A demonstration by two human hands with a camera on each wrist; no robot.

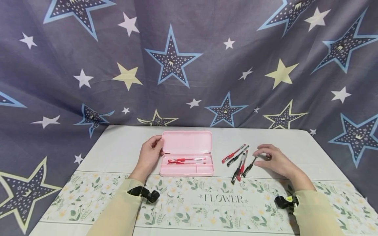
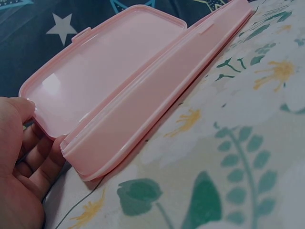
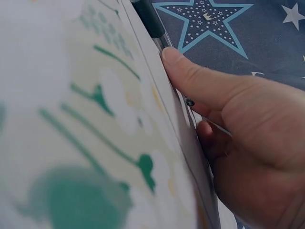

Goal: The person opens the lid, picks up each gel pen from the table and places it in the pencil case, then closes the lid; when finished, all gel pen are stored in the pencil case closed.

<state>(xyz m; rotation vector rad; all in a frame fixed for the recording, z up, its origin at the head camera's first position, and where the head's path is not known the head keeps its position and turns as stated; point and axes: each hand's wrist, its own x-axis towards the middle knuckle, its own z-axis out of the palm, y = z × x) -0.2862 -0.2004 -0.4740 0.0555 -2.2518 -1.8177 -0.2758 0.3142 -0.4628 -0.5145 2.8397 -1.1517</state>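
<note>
A pink pencil case (image 1: 187,142) lies with its lid raised at the middle of the table. My left hand (image 1: 149,154) holds its left side, the thumb on the rim of the lid (image 2: 109,62) and the other fingers curled behind. Two red pens (image 1: 183,160) rest in the long back compartment; the front compartments hold nothing. To the right, my right hand (image 1: 274,159) pinches the clear end of a black pen (image 1: 248,170) between thumb and fingers. In the right wrist view the thumb (image 3: 195,71) covers part of that pen, which lies close along the tabletop.
Several loose pens, among them a red pen (image 1: 233,154) and a black pen (image 1: 237,172), lie between the case and my right hand. A flower-printed band (image 1: 221,203) crosses the white table (image 1: 127,134). A star-patterned cloth (image 1: 206,72) hangs behind the table's back edge.
</note>
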